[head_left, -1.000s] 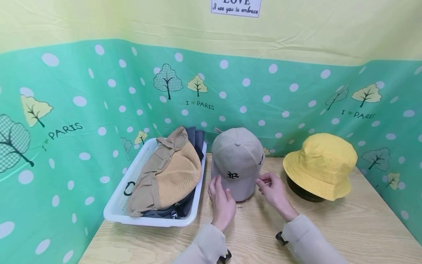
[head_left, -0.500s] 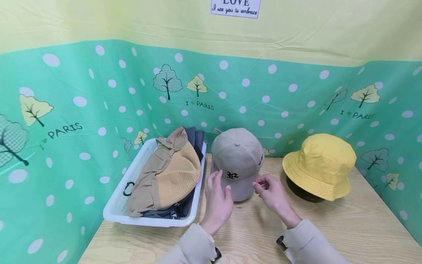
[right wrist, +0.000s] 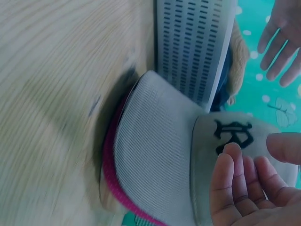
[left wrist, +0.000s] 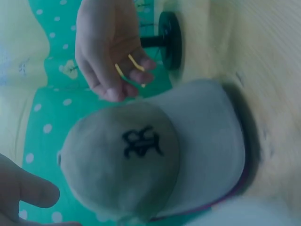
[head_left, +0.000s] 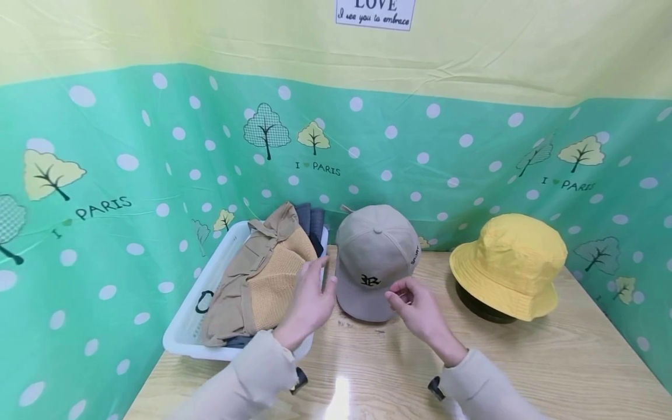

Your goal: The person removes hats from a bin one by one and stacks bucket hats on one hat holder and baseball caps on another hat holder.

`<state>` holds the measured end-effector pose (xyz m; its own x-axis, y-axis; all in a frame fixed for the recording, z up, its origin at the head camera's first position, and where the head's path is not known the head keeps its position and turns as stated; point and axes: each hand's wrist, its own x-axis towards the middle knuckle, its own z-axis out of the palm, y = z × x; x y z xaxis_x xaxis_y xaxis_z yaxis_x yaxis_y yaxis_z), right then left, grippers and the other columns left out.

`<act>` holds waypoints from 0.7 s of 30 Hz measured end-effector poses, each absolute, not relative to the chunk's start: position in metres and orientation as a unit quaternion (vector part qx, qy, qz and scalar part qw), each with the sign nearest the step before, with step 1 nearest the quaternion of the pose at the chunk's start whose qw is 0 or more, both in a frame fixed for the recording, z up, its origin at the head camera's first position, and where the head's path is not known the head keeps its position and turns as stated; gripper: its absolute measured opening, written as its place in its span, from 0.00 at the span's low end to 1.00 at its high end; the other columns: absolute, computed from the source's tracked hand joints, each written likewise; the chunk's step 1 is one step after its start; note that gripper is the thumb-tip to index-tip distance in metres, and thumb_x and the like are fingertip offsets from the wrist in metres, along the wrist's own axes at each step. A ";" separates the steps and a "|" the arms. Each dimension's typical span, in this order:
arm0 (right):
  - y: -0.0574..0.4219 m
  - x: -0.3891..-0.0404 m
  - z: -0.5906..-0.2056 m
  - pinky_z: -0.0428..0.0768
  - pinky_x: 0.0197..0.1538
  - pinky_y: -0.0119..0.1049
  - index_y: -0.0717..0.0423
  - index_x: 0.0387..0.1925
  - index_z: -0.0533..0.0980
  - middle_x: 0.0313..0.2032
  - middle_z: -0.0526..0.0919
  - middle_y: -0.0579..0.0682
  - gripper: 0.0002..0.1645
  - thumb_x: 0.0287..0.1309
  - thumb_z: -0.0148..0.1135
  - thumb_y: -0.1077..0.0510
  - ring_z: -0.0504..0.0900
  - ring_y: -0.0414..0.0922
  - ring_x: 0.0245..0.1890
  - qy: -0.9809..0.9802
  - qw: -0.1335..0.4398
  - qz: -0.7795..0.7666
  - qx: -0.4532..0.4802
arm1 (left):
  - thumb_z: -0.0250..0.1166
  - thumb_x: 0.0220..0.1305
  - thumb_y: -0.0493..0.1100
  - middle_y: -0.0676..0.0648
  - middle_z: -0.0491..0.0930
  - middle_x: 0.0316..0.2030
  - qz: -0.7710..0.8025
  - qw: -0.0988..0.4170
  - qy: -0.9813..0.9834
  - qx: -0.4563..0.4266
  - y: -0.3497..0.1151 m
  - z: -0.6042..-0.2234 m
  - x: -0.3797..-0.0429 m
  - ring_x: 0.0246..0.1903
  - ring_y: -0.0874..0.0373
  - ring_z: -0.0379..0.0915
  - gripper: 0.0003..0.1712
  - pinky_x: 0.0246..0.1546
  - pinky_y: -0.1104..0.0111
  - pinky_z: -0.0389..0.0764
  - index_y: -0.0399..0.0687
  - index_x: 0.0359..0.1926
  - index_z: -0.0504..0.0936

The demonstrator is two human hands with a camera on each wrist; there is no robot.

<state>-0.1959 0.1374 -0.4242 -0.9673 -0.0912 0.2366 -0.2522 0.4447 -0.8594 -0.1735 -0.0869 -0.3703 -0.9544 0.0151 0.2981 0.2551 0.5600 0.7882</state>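
Observation:
A grey baseball cap point(head_left: 375, 251) with a black letter emblem sits brim forward on the table. Under its brim, the right wrist view shows a magenta edge point(right wrist: 111, 176). My right hand point(head_left: 420, 312) is in front of the brim's right side, fingers loosely bent. In the right wrist view its thumb stands apart from the fingers, and nothing held is visible. My left hand point(head_left: 310, 300) is left of the cap, fingers extended, in front of a white basket point(head_left: 181, 341). That basket holds a tan knitted hat point(head_left: 278, 286) and dark folded fabric point(head_left: 311, 221).
A yellow bucket hat point(head_left: 509, 265) rests at the right over a dark round base point(head_left: 488, 306). Behind everything hangs a green dotted curtain point(head_left: 388, 151). The wooden table point(head_left: 388, 379) extends in front. A black loop point(head_left: 205, 301) lies at the basket's left side.
My left hand has moved away from the cap, leftward to the basket. My right hand has come off the brim's right edge and shifted slightly left. The cap stays in place.

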 end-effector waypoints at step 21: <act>0.090 -0.191 -0.422 0.76 0.31 0.32 0.54 0.34 0.76 0.29 0.78 0.45 0.04 0.59 0.64 0.59 0.77 0.41 0.29 -0.836 0.046 0.520 0.169 | 0.52 0.68 0.39 0.30 0.74 0.54 -0.310 0.024 -0.948 -0.069 -0.177 -0.345 -0.230 0.54 0.38 0.70 0.22 0.55 0.49 0.70 0.27 0.56 0.73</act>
